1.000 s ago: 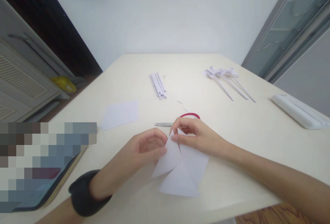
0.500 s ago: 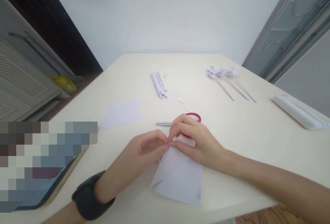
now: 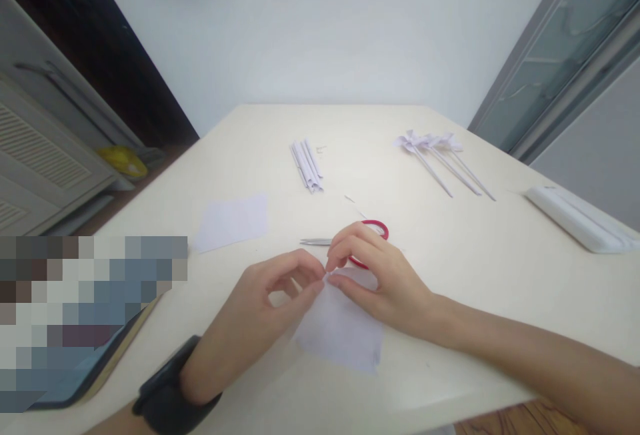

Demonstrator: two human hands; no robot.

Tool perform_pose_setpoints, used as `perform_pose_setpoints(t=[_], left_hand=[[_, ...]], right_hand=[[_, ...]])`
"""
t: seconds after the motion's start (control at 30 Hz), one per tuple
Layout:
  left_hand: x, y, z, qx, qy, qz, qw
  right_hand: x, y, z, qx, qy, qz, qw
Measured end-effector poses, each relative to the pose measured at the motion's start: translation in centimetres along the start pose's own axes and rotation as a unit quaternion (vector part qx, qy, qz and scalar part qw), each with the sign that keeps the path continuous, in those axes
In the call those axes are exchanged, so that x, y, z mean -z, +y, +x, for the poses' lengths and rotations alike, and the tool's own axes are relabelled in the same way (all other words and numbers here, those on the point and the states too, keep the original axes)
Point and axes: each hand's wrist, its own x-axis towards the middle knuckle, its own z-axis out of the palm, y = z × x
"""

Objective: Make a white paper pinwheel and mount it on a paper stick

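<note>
Landmark: the white square paper sheet (image 3: 340, 328), lying flat on the cream tabletop (image 3: 500, 268) close to the near edge.

Nearest, left of the sheet: a dark tablet or book with a tan edge (image 3: 107, 361), its face blurred out. A black wrist band (image 3: 173, 398) sits on the left forearm.

Left hand (image 3: 260, 318): rests at the sheet's left side, thumb and forefinger drawn together on the sheet's far corner. Right hand (image 3: 385, 281): comes in from the sheet's right side, thumb and forefinger also closed on that same far corner, the other fingers arched above it. Fingertips of both hands meet at one point. Both hands clamp the paper; neither holds anything else.

Step in hand, as I judge it: pinching or creasing the far corner of the sheet, an early fold. The next move likely calls for holding the corner aligned while a finger runs the crease flat, without letting the sheet slide on the smooth top.

Just beyond the sheet, partly behind the right hand: red-handled scissors with steel blades (image 3: 345, 243), blades pointing left. Beyond and left of the sheet: a second plain white paper square (image 3: 233, 221), flat. Farther off: a bundle of rolled white paper sticks (image 3: 306, 165). Far right of the sheet: finished white paper pinwheels on sticks (image 3: 440, 158), lying down. At the table's right edge: a flat white stack, perhaps paper (image 3: 580, 218).
</note>
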Motion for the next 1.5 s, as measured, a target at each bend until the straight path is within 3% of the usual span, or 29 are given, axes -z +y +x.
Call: perform_pose_setpoints(t=[0.23,0.5,0.73,0.87,1.03,1.13,1.37,1.5], left_hand=[[0.0,0.2,-0.2,-0.009,0.015,0.053,0.998],[0.1,0.2,-0.4,-0.029,0.031,0.078,0.996],[0.1,0.8,-0.3,-0.011,0.015,0.060,0.998],[0.2,0.1,-0.1,-0.003,-0.005,-0.026,1.000],[0.2,-0.3,0.1,0.024,-0.040,-0.125,0.991],[0.2,0.0,0.0,0.054,-0.055,-0.178,0.981],[0.6,0.1,0.0,0.066,-0.013,-0.174,0.982],[0.7,0.1,0.3,0.060,0.008,-0.148,0.987]], right_hand=[[-0.1,-0.2,-0.1,0.017,-0.002,-0.029,0.999],[0.0,0.0,-0.2,-0.018,-0.002,-0.025,1.000],[-0.1,-0.3,-0.1,0.040,-0.010,-0.017,0.999],[0.0,-0.1,-0.1,0.088,-0.017,-0.089,0.992],[0.2,0.4,-0.3,0.196,0.020,-0.209,0.958],[0.2,0.6,-0.4,0.205,0.023,-0.231,0.951],[0.7,1.3,-0.1,0.260,0.029,-0.268,0.927],[0.9,1.2,0.0,0.244,0.021,-0.252,0.936]])
